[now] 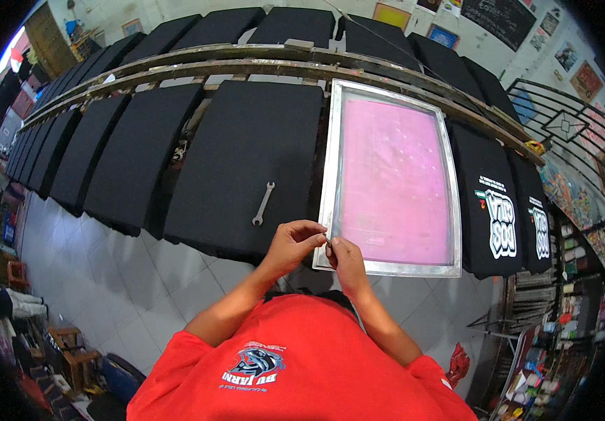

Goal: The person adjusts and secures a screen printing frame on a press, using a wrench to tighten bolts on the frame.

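Note:
Both hands meet at the near left corner of a screen-printing frame (329, 161), silver-edged with a pink mesh, lying over the printing boards. My left hand (294, 242) is closed in a pinch, its fingertips at a small dark piece by the frame's left edge. My right hand (346, 259) is closed too, its thumb and fingers pressed around the same spot; the piece is too small to name. A metal open-end wrench (263, 204) rests on the black shirt (253, 133) just left of the frame, apart from both hands.
Rows of boards with black shirts (144, 140) run left and along the back, split by wooden rails (246, 68). Printed black shirts (492, 203) lie right of the frame. A shelf of jars (572, 281) stands far right, beside a metal railing (569, 123). Tiled floor (169, 270) shows below.

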`<act>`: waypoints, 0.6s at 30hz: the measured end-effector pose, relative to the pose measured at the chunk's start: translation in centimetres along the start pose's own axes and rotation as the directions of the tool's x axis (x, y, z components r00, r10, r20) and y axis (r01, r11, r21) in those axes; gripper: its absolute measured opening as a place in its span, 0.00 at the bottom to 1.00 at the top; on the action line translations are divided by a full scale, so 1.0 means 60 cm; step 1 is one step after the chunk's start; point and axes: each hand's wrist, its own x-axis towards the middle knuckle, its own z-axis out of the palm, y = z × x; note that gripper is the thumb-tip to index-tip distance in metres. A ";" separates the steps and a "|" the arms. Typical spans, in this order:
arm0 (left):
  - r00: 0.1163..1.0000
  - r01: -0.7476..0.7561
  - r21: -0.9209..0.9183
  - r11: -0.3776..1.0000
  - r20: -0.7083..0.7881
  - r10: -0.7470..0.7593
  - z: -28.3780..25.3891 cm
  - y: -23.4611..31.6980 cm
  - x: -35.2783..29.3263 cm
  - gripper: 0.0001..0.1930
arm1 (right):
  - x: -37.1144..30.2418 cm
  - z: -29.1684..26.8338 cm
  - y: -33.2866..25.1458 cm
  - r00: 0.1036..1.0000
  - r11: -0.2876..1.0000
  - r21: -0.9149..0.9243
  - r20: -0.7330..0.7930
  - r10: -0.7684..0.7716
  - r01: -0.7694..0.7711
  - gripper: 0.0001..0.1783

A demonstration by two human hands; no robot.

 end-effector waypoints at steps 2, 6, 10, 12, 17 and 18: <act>0.994 0.088 -0.101 0.991 -0.058 -0.094 -0.014 -0.008 0.007 0.06 | -0.004 0.024 -0.001 0.977 0.941 -0.293 -0.075 -0.197 0.167 0.18; 0.991 0.132 -0.040 0.990 0.043 -0.131 -0.028 -0.005 0.025 0.05 | 0.003 0.031 0.011 0.972 0.963 -0.241 -0.167 -0.166 0.123 0.20; 0.990 0.022 -0.019 1.000 0.138 -0.020 -0.038 0.000 0.043 0.02 | 0.022 0.013 -0.026 0.909 0.756 0.512 0.149 0.389 -0.407 0.18; 0.982 -0.050 -0.010 0.999 0.182 0.051 -0.047 0.004 0.054 0.02 | 0.038 0.015 -0.025 0.903 0.697 0.583 0.182 0.389 -0.417 0.17; 0.993 0.108 0.031 0.994 0.044 -0.109 -0.044 0.030 0.072 0.04 | 0.059 0.036 -0.040 0.991 0.999 -0.029 -0.130 -0.018 0.014 0.18; 0.989 0.137 0.077 0.988 0.045 -0.141 -0.049 0.030 0.075 0.05 | 0.065 0.037 -0.030 0.983 0.985 -0.140 -0.140 -0.117 0.097 0.18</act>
